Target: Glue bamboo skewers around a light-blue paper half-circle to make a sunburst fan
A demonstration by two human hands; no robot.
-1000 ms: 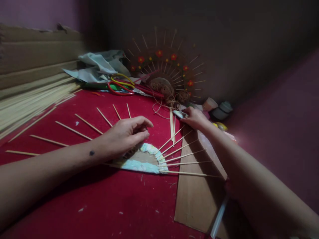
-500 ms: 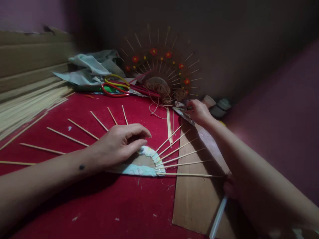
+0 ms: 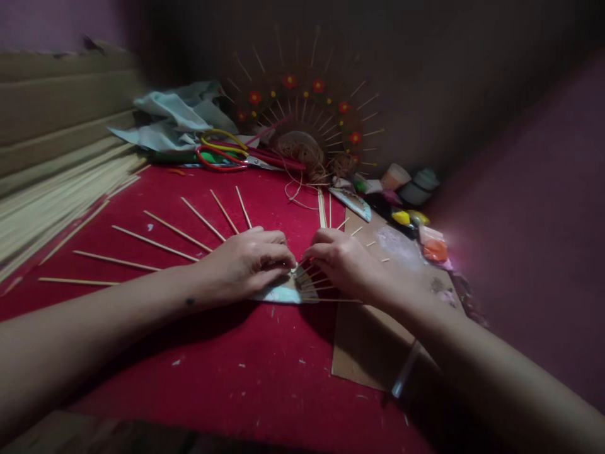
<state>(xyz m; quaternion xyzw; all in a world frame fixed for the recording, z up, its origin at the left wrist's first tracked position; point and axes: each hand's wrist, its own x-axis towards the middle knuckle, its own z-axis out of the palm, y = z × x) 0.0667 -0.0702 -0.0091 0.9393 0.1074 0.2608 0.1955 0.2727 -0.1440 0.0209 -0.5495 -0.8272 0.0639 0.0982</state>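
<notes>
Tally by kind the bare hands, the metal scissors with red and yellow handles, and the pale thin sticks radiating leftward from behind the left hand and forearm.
Left hand and right hand: 2
Scissors: 1
Pale thin sticks: 7
Total: 10

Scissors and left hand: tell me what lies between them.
In the head view, a few thin pale sticks lie on the red surface between the scissors and the left hand.

Left hand (image 3: 248, 261) and right hand (image 3: 347, 261) nearly touch, fingers (image 3: 276, 253) curled.
</notes>
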